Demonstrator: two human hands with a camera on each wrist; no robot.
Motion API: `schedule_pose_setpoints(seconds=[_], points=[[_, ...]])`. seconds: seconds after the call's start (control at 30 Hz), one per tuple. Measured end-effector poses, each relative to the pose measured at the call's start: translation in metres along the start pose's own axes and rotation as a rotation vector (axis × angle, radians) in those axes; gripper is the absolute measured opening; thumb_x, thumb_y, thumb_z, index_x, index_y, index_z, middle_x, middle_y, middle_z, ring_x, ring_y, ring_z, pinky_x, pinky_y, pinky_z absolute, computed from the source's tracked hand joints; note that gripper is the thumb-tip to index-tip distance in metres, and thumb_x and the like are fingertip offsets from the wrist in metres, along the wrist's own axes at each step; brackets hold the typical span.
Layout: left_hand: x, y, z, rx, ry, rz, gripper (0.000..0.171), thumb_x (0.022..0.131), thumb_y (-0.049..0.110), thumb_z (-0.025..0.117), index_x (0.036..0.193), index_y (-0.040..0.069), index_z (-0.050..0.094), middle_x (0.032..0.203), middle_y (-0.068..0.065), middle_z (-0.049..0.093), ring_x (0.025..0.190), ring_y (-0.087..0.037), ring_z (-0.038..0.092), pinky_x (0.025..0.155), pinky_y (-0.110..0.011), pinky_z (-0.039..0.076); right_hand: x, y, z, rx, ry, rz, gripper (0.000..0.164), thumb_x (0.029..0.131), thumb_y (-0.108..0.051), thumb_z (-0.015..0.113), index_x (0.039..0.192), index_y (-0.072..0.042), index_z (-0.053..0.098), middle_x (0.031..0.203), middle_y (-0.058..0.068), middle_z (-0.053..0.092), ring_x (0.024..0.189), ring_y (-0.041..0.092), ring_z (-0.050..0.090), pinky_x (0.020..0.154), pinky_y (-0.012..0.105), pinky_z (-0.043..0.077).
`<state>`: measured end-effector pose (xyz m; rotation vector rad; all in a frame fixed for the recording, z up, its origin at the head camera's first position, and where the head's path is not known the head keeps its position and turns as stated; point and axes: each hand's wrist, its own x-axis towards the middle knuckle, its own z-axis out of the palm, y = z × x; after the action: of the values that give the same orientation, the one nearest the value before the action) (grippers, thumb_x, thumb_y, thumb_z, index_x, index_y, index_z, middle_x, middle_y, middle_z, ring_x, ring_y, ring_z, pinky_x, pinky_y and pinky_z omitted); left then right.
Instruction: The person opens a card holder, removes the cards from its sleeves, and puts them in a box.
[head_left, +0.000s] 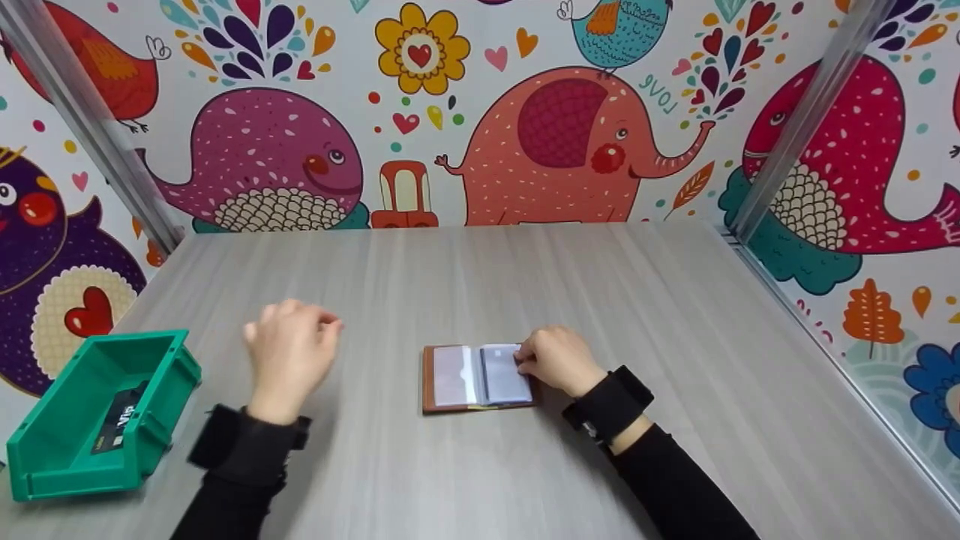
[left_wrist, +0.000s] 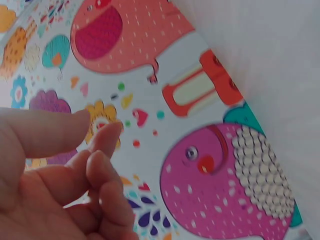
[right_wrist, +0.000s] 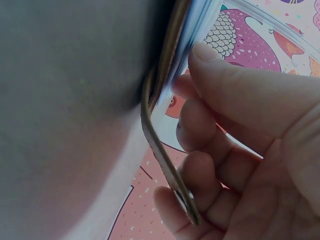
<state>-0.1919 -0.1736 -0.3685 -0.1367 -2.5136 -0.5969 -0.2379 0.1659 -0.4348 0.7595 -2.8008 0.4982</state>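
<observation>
A brown card holder (head_left: pixel 428 382) lies spread on the table, its clear plastic sleeves (head_left: pixel 506 379) facing up. My right hand (head_left: pixel 561 358) is at its right edge, thumb and fingertip pinching the edge of the right-hand sleeves. In the right wrist view, the card holder's narrow strap (right_wrist: pixel 160 150), with a metal snap near its end, sticks out past the curled fingers of the right hand (right_wrist: pixel 240 145). My left hand (head_left: pixel 292 356) hovers left of the card holder, holding nothing. Its fingers are loosely bent in the left wrist view, thumb (left_wrist: pixel 50 132) apart from them.
A green plastic bin (head_left: pixel 71 480) stands at the table's left edge. Inside it leans a black card (head_left: pixel 120 420) marked VIP. Printed walls (head_left: pixel 420 135) with cartoon animals close off the back and sides, with metal posts (head_left: pixel 814 112) at the corners.
</observation>
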Motion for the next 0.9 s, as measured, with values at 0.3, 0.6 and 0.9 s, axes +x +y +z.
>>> schedule_pose_setpoints(seconds=[0.3,0.6,0.9], points=[[0.007,0.028,0.033,-0.009,-0.07,0.048,0.01,0.083,0.012,0.078,0.084,0.004,0.072,0.089,-0.013,0.066,0.086,-0.033,0.055,0.079,-0.05,0.033,0.0,-0.001,-0.001,0.009,0.0,0.003,0.016,0.072,-0.01,0.086,0.087,-0.01,0.081,0.086,0.005,0.074,0.077,0.025,0.068,0.067,0.041,0.052],[0.001,0.051,0.061,-0.005,-0.132,0.105,0.011,0.08,0.014,0.08,0.081,0.005,0.073,0.085,-0.01,0.065,0.083,-0.03,0.054,0.08,-0.047,0.033,0.0,-0.001,-0.001,0.011,-0.007,0.011,0.016,0.072,-0.01,0.086,0.088,-0.01,0.081,0.087,0.006,0.074,0.077,0.025,0.069,0.067,0.042,0.052],[-0.009,0.069,0.08,0.073,-0.232,0.143,0.015,0.082,0.018,0.078,0.075,0.007,0.072,0.08,-0.007,0.061,0.08,-0.029,0.053,0.073,-0.043,0.032,0.0,0.0,0.0,0.006,-0.001,-0.012,0.011,0.072,-0.01,0.086,0.082,-0.011,0.08,0.083,0.004,0.073,0.073,0.024,0.067,0.064,0.04,0.051]])
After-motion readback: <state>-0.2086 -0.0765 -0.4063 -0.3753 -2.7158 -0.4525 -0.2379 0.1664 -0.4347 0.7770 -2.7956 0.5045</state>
